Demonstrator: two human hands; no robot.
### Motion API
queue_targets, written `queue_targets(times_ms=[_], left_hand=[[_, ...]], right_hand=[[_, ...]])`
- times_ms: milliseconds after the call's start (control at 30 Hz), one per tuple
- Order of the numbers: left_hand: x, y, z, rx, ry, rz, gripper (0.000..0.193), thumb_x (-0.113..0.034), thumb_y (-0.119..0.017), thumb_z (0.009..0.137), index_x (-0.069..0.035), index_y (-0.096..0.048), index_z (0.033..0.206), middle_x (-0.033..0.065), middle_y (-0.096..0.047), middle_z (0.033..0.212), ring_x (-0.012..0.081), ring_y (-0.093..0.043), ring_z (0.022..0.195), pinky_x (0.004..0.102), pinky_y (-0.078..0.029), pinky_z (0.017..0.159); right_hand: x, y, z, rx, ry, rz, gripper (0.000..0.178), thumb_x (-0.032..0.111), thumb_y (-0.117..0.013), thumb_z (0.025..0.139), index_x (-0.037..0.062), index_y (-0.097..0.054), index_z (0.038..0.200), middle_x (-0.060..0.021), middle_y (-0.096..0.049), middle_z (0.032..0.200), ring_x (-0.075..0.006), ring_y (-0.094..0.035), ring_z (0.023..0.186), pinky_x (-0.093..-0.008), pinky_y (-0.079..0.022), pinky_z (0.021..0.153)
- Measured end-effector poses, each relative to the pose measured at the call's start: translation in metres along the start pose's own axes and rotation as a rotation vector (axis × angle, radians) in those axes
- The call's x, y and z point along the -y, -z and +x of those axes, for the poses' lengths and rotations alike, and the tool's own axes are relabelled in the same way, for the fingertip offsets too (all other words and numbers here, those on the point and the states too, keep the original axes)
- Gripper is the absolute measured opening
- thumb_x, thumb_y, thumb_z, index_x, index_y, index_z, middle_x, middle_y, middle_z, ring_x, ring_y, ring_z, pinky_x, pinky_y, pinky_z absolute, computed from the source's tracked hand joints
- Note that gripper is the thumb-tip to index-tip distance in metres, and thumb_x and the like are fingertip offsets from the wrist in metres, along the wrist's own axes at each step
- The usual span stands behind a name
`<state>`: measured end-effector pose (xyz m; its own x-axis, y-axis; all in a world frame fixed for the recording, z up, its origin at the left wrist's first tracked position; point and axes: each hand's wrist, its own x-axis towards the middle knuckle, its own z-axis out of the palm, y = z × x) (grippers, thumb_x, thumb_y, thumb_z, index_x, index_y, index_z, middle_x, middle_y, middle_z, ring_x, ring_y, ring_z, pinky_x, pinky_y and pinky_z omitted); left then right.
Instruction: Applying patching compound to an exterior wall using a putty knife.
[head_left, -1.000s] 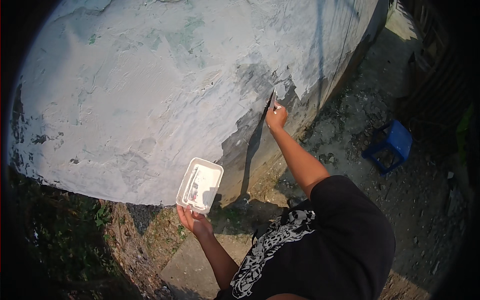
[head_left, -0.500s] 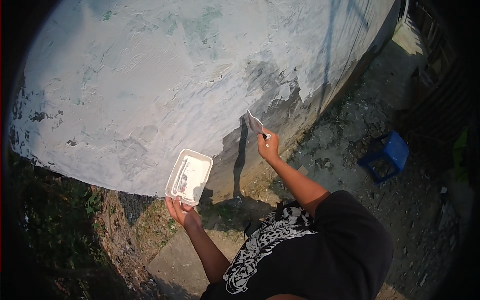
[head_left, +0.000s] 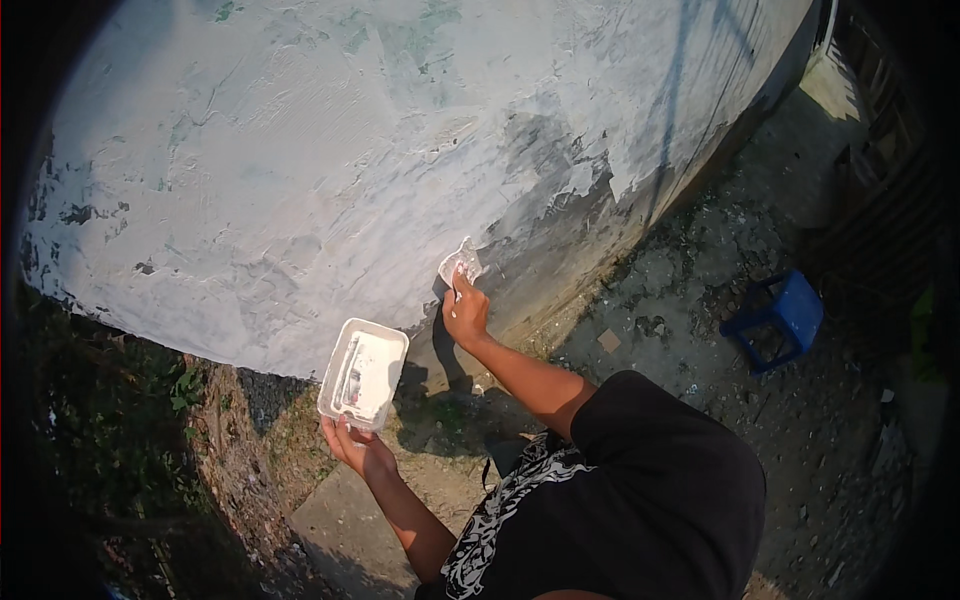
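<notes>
My left hand [head_left: 358, 446] grips the lower end of a white rectangular tray [head_left: 399, 372], which holds creamy white filler paste [head_left: 378, 375]. In my right hand [head_left: 466, 312] is a putty knife [head_left: 460, 262], its blade smeared with white and set against the wall [head_left: 250, 220]. My fingers are closed round it, hiding its handle. White paste also marks my right index finger. The wall is mostly coated white, with a bare grey patch [head_left: 530, 290] low down, right of the blade.
A blue plastic stool [head_left: 785, 318] stands on the rough ground at the right. Plants [head_left: 110, 430] grow at the lower left beside the wall's foot. A concrete slab [head_left: 345, 520] lies below my left arm. Dark fencing [head_left: 870, 230] runs along the far right.
My right hand and the putty knife have moved left and slightly down, and the blade has turned to show its coated face. The tray in my left hand has shifted slightly down and left.
</notes>
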<state>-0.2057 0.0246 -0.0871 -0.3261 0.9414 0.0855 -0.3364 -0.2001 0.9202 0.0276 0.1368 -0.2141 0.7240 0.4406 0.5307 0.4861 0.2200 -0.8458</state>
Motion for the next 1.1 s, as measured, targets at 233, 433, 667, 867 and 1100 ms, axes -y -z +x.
queue_targets(times_ms=[233,433,667,867,1100], left_hand=[[0.017,-0.025,0.012,0.006,0.042,-0.050,0.052,-0.010,-0.055,0.095,0.001,-0.041,0.143,0.0162,-0.055,0.136,0.0276,-0.060,0.120,0.0427,-0.054,0.095],[0.015,-0.020,0.003,0.075,0.042,-0.086,0.049,-0.007,-0.054,0.095,0.002,-0.042,0.141,0.0145,-0.059,0.131,0.0220,-0.062,0.113,0.0342,-0.055,0.090],[0.003,-0.001,-0.006,-0.048,0.014,-0.106,0.049,-0.007,-0.054,0.095,0.003,-0.042,0.142,0.0121,-0.060,0.127,0.0152,-0.064,0.101,0.0252,-0.055,0.078],[-0.004,-0.006,-0.005,-0.063,0.004,-0.069,0.050,-0.005,-0.054,0.095,0.003,-0.041,0.142,0.0142,-0.059,0.131,0.0167,-0.064,0.105,0.0263,-0.055,0.080],[0.009,-0.033,-0.001,-0.002,0.036,-0.034,0.051,-0.002,-0.056,0.095,0.000,-0.040,0.144,0.0155,-0.063,0.126,0.0164,-0.065,0.105,0.0272,-0.056,0.076]], right_hand=[[-0.038,0.095,0.028,0.091,-0.316,0.110,0.029,0.008,-0.059,0.083,-0.0026,-0.068,0.108,-0.0251,-0.065,0.078,-0.0443,-0.065,0.074,-0.0447,-0.051,0.069],[-0.083,0.109,0.094,-0.325,-0.307,0.065,0.029,0.008,-0.062,0.081,-0.0049,-0.068,0.106,-0.0219,-0.070,0.082,-0.0411,-0.068,0.080,-0.0443,-0.052,0.078],[-0.048,0.056,0.085,-0.131,-0.364,-0.257,0.038,0.008,-0.058,0.078,-0.0010,-0.072,0.113,-0.0282,-0.067,0.076,-0.0461,-0.065,0.073,-0.0487,-0.050,0.072],[0.001,0.035,0.003,0.291,-0.187,-0.017,0.030,0.012,-0.058,0.079,-0.0014,-0.072,0.102,-0.0287,-0.061,0.071,-0.0485,-0.061,0.069,-0.0494,-0.049,0.064],[0.049,0.097,0.071,0.638,-0.114,0.402,0.023,0.005,-0.061,0.086,-0.0032,-0.068,0.106,-0.0191,-0.069,0.079,-0.0234,-0.068,0.072,-0.0344,-0.051,0.071]])
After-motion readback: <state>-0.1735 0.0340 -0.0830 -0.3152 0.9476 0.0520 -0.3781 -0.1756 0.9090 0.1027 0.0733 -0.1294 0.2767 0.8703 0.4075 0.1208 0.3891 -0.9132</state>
